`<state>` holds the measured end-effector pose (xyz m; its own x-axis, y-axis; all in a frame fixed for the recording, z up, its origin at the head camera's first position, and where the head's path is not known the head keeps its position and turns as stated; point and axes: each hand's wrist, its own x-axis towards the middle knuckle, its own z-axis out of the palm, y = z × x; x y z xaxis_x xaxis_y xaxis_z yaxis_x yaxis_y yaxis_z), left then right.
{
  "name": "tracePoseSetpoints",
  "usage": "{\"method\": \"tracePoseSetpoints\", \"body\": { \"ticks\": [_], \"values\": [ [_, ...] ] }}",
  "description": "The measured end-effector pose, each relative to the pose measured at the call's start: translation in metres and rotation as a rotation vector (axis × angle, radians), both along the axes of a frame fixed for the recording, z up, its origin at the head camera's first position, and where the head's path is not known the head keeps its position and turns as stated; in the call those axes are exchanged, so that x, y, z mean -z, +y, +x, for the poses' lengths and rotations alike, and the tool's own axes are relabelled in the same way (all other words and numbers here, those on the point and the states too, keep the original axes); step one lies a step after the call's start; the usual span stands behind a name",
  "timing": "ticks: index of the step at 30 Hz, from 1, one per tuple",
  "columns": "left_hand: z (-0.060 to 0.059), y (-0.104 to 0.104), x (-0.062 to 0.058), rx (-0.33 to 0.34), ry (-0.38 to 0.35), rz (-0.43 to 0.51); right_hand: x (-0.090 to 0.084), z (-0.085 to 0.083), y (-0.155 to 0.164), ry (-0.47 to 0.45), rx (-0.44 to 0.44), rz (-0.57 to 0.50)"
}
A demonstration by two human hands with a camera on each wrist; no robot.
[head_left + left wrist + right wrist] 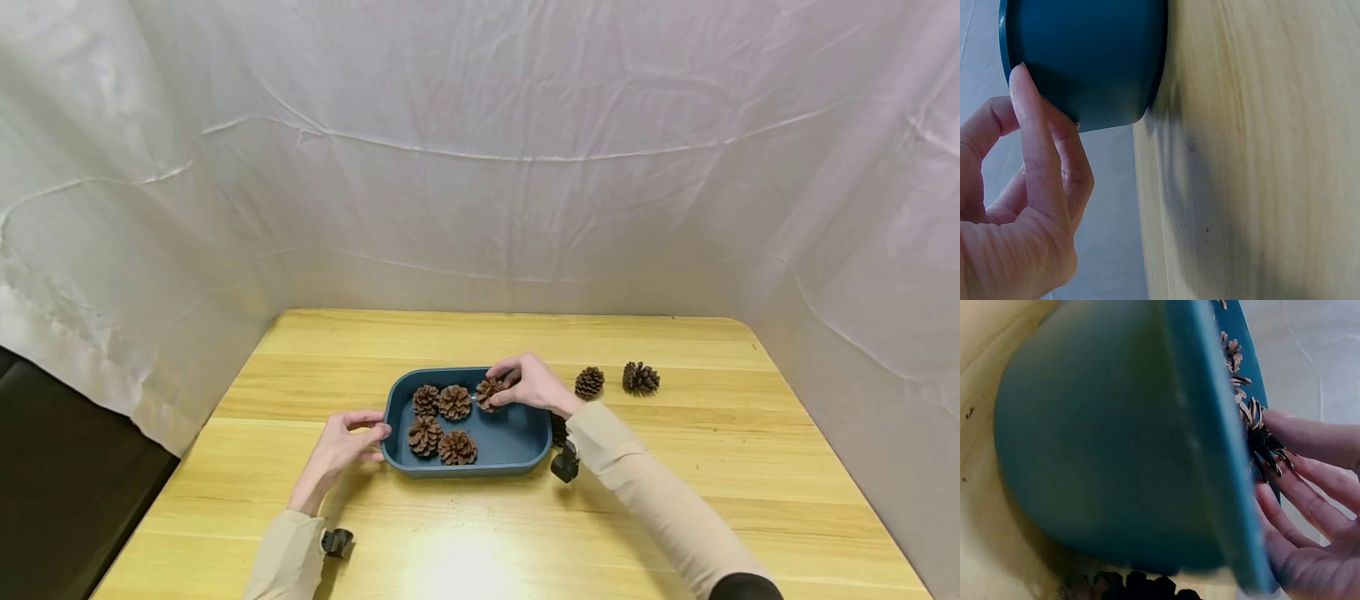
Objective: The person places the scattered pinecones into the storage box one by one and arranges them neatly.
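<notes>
A blue rectangular tray (487, 472) with rounded corners sits on the wooden table. My left hand (343, 448) grips its left end, thumb at the rim and bent fingers around the end wall in the left wrist view. Reaching over the tray's right end, my right hand (531, 383) pinches a brown pine cone (489, 394) between thumb and fingers, inside the rim near the back wall. Several other pine cones (454, 402) stand in the tray's left half. In the right wrist view the tray's outer wall (1104, 437) covers much of the picture.
On the table (712, 483) right of the tray lie a pine cone (589, 382) and another one (641, 378) farther right. A third pine cone (558, 430) is partly hidden by the right wrist. A pale curtain (510, 208) hangs behind and beside the table.
</notes>
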<state>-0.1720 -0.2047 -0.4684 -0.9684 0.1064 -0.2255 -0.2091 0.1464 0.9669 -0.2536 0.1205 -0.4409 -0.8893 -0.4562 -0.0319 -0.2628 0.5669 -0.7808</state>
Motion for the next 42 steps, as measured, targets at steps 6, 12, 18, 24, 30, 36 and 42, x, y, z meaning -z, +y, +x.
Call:
{"method": "tracePoseSetpoints", "body": {
  "ticks": [6, 12, 18, 24, 30, 36, 42],
  "values": [
    [-0.001, 0.0, 0.001, 0.004, -0.001, 0.003, 0.004, 0.0, -0.006, 0.026, 0.015, 0.021],
    [-0.001, -0.001, 0.001, 0.006, -0.001, 0.004, 0.008, 0.002, -0.009, 0.04, 0.032, 0.024],
    [-0.001, -0.001, 0.001, 0.007, 0.001, -0.002, 0.011, 0.003, -0.013, 0.05, 0.052, 0.041],
    [0.0, -0.001, 0.001, 0.01, 0.003, -0.005, 0.012, 0.004, -0.016, 0.027, 0.058, 0.031],
    [-0.001, -0.001, 0.001, 0.008, 0.005, 0.002, 0.011, 0.003, -0.014, 0.025, 0.067, 0.039],
    [0.0, -0.001, 0.002, -0.004, 0.001, 0.001, 0.008, 0.003, -0.013, 0.04, 0.071, 0.078],
    [0.0, -0.001, 0.001, 0.01, 0.002, 0.007, 0.009, 0.003, -0.015, 0.046, 0.073, 0.11]
  ]
}}
